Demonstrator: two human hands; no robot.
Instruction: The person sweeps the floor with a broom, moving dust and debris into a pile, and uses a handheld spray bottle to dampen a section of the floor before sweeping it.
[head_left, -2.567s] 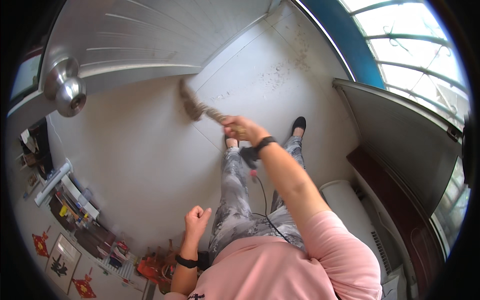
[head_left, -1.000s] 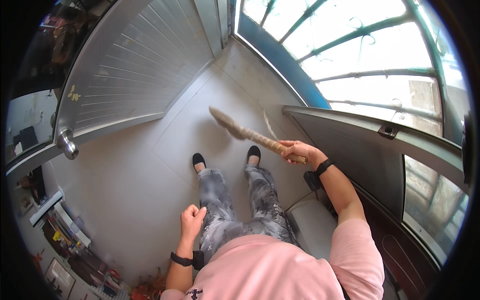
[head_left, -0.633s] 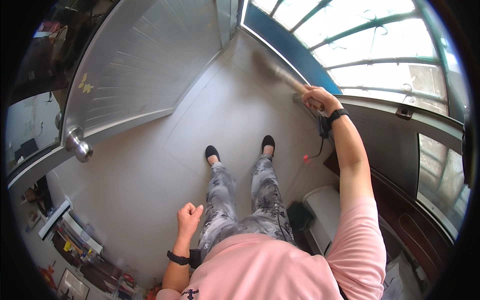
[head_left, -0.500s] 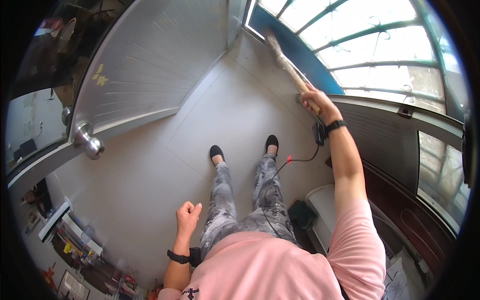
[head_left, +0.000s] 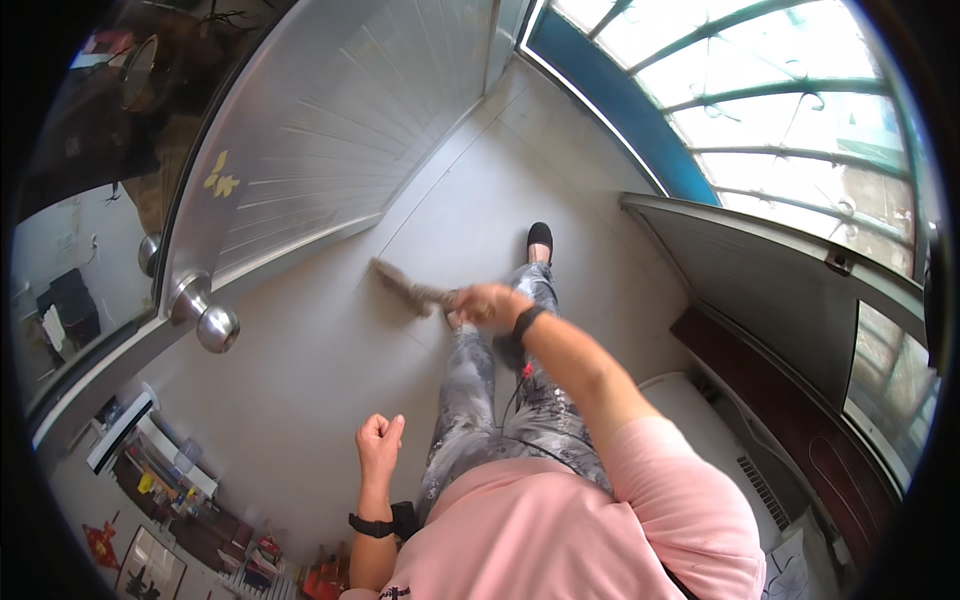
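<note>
Head view: right hand (head_left: 483,303) sweeping with a brush (head_left: 403,290) over a grey floor (head_left: 310,370).

Right hand is closed around the brush handle. Brush is short and brown, with a bristle head blurred by motion, held low over the floor left of the legs. Left hand (head_left: 379,442) is a closed fist holding nothing, near the left hip. Floor is pale grey, in large tiles. Grey door (head_left: 330,140) with a round metal knob (head_left: 216,327) stands at left; a window (head_left: 760,90) with a blue frame and curved bars lies at upper right.

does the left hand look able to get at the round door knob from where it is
Probably yes. The left hand is a closed, empty fist, and only bare floor lies between it and the door knob on the open door's edge; a forward reach looks enough.
</note>
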